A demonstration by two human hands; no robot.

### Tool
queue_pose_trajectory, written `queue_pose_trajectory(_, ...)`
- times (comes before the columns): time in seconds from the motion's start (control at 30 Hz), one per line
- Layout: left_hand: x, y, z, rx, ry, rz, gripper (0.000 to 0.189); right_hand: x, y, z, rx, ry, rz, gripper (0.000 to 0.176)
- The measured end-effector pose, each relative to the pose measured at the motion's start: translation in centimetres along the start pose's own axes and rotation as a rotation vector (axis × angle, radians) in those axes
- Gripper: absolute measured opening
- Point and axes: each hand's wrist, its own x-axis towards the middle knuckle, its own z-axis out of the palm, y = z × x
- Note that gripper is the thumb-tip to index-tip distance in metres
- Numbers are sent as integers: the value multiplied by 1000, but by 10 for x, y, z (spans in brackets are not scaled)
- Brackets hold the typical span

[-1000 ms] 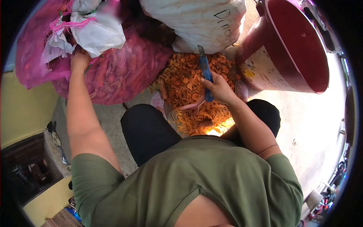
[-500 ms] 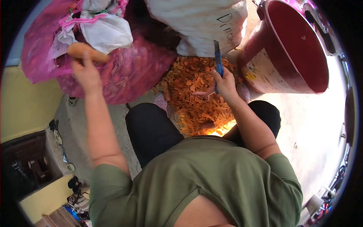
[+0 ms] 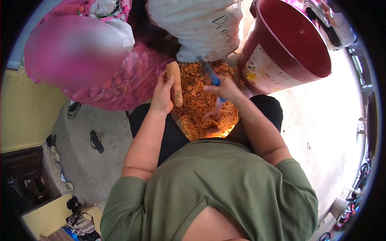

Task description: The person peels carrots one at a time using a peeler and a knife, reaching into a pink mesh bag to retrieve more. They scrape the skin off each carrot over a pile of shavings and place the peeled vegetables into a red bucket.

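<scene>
My left hand (image 3: 163, 94) is closed around a thick carrot (image 3: 175, 82), held nearly upright above the left edge of the peelings. In my right hand (image 3: 227, 89) is a blue utility knife (image 3: 213, 75), its blade end pointing up and left, smeared by motion. A pink forked piece, like a peeler (image 3: 218, 107), sticks out below the same hand; how it is held is hidden. Under both hands lies a heap of orange carrot peelings and slices (image 3: 197, 105), between my knees. A whole carrot (image 3: 212, 130) rests at its near end.
A pink mesh sack (image 3: 138, 76), full of carrots, lies at the left, partly blurred. Behind the heap stands a white sack (image 3: 197, 30) with handwriting. A large maroon bucket (image 3: 277, 60) is at the right. Sandals (image 3: 96, 141) lie on the concrete floor (image 3: 82, 164).
My left hand has brought the carrot from above the mesh sack rightward and down to the peelings. My right hand has shifted slightly left, and the knife has tilted left.
</scene>
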Motion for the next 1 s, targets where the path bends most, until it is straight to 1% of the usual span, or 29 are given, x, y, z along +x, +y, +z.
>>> queue_pose_trajectory(0.07,-9,1,15,-107,-47,44,36,-18,-7,17,18,-209,33,37)
queue_pose_trajectory(0.1,-14,0,22,-160,-69,66,36,-22,-8,24,74,-205,-2,37)
queue_pose_trajectory(0.17,-23,-2,27,-204,-107,21,34,-27,-6,34,187,-197,-72,37)
queue_pose_trajectory(0.2,-27,-4,27,-199,-134,7,34,-30,-12,29,256,-213,-1,34)
queue_pose_trajectory(0.3,-42,-3,29,-218,-176,-21,32,-28,-7,19,217,-222,-37,30)
queue_pose_trajectory(0.33,-46,-2,29,-222,-175,-31,30,-30,-8,16,134,-200,-16,31)
queue_pose_trajectory(0.37,-49,1,28,-224,-172,-40,29,-32,-11,13,85,-176,-72,31)
queue_pose_trajectory(0.43,-54,13,20,-392,-306,-189,28,-38,-23,7,-8,-134,-183,32)
queue_pose_trajectory(0.47,-56,17,16,-474,-374,-264,29,-43,-34,2,-23,-143,-149,32)
queue_pose_trajectory(0.57,-61,14,6,-278,-335,-425,29,-42,-37,-8,-157,-112,-168,31)
queue_pose_trajectory(0.6,-63,13,6,-122,-326,-516,31,-42,-35,-7,-156,-130,-205,31)
queue_pose_trajectory(0.7,-65,-7,-3,-7,-329,-569,31,-37,-21,-6,-350,3,-222,33)
queue_pose_trajectory(0.77,-62,-21,-1,-10,-207,-595,29,-24,-8,-13,-344,277,-183,32)
queue_pose_trajectory(0.8,-59,-29,-3,-19,-165,-609,29,-20,-9,-19,-151,420,-179,33)
queue_pose_trajectory(0.83,-56,-34,-5,-25,-125,-623,28,-20,-10,-28,-47,523,-78,28)
queue_pose_trajectory(0.9,-55,-41,-5,-93,-119,-648,29,-19,-14,-36,183,581,-83,22)
queue_pose_trajectory(1.0,-49,-58,-12,-113,-146,-676,31,-23,-19,-11,321,389,-28,21)
